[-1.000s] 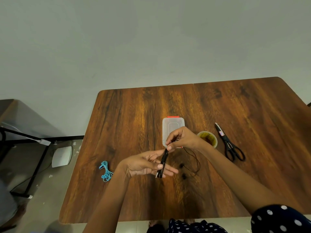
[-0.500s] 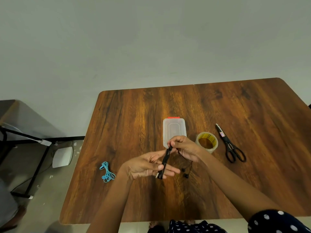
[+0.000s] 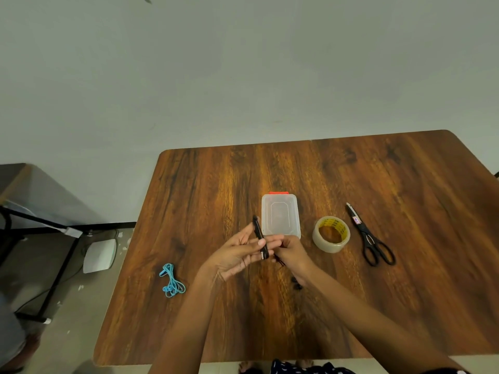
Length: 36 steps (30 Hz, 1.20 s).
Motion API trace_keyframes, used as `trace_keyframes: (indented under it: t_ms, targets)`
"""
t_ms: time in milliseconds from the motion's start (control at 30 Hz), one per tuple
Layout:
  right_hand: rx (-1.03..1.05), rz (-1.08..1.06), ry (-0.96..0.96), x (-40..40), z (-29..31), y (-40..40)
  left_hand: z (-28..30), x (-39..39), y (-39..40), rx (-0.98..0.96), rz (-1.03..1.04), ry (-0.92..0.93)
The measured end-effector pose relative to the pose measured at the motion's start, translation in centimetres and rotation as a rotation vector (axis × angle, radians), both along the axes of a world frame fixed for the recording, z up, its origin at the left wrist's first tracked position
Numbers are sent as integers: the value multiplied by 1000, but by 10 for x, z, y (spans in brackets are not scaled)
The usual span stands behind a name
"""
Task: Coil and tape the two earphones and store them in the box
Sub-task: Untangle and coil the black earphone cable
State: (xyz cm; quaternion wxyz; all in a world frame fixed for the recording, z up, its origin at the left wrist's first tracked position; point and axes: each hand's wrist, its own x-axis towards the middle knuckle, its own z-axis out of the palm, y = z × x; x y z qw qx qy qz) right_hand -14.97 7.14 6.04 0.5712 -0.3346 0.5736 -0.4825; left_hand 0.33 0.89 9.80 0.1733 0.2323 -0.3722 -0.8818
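While your left hand (image 3: 237, 255) holds the black earphone cord bundle (image 3: 259, 237) across its straight fingers | your right hand (image 3: 290, 249) pinches the loose cord end | clear lidded plastic box (image 3: 280, 218) closed behind them | coiled blue earphone (image 3: 172, 280) left on brown wooden table (image 3: 378, 292).
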Motion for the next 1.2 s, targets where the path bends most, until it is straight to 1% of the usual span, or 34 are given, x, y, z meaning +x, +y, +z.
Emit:
trace_keyframes:
  t_ms: [233, 367, 433, 533, 600, 667, 767, 867, 1033, 1100, 1200]
  targets:
    - [-123, 128, 280, 4, 7, 4, -8, -5, -10, -100, 196, -143]
    - [-121, 228, 402, 2, 9, 4, -14, -5, -11, -201, 253, -279]
    - [-134, 295, 491, 0, 11, 4, -16, -5, -10, -262, 234, -367]
    - [-166, 417, 666, -6, 19, -3, -18, -5, -5, -343, 128, -517]
    - [-187, 497, 764, -12, 26, -9, -17, -6, -2, -367, 45, -568]
    - [-207, 585, 820, -20, 35, -14, -17, -4, -1, -361, -5, -571]
    - [-217, 655, 848, -36, 45, -24, -13, 6, 1, -311, -106, -517]
    - [-237, 647, 826, -44, 50, -33, -5, 10, 4, -299, -222, -456]
    - [-289, 607, 758, -45, 48, -44, -3, 5, 10, -314, -357, -380]
    - [-298, 590, 723, -50, 47, -48, -5, 6, 12, -288, -400, -337]
    - [-295, 561, 618, -54, 43, -48, -7, 8, 13, -240, -445, -262]
